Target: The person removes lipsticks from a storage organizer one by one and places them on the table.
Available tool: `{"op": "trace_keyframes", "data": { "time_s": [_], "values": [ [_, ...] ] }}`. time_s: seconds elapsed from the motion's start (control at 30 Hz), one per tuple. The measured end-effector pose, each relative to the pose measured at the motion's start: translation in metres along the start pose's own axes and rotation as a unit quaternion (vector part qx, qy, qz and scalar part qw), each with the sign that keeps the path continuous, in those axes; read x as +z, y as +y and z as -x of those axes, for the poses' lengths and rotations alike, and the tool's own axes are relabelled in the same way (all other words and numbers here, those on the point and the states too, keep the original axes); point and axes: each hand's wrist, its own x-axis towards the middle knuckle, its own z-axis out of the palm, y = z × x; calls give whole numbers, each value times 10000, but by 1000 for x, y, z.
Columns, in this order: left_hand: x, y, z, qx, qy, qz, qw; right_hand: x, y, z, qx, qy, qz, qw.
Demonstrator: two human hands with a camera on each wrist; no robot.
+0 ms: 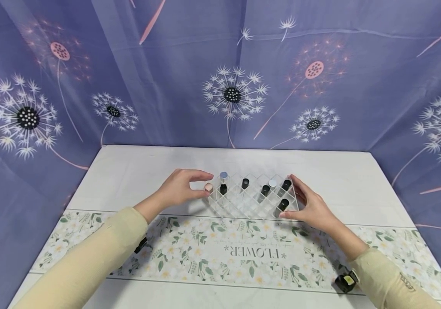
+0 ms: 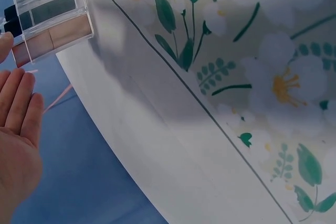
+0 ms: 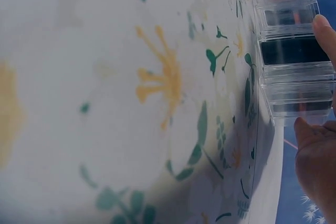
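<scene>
A clear lipstick organizer (image 1: 249, 208) with a diamond lattice top stands on the table. Several capped tubes are in it, among them black-capped ones (image 1: 284, 205), a silver-blue-capped one (image 1: 223, 177) and a pink-capped tube (image 1: 208, 187) at the left end. My left hand (image 1: 179, 186) is at that end, thumb by the pink cap; in the left wrist view its fingers (image 2: 18, 98) extend straight, just off the organizer. My right hand (image 1: 313, 208) grips the right end, thumb in front and fingers round the side. The right wrist view shows that thumb (image 3: 325, 38) against the front face.
A floral runner (image 1: 189, 257) printed with the word FLOWER crosses the white table (image 1: 135, 171). Blue-purple dandelion curtains (image 1: 166, 86) enclose the back and both sides. A black device (image 1: 345, 282) sits by the right wrist.
</scene>
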Motion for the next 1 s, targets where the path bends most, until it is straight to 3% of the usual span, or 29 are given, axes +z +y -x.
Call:
{"op": "trace_keyframes", "data": {
  "time_s": [1.0],
  "values": [
    [2, -3, -7, 121, 81, -340, 9993, 1, 4, 0, -74, -48, -452, 9989]
  ]
}}
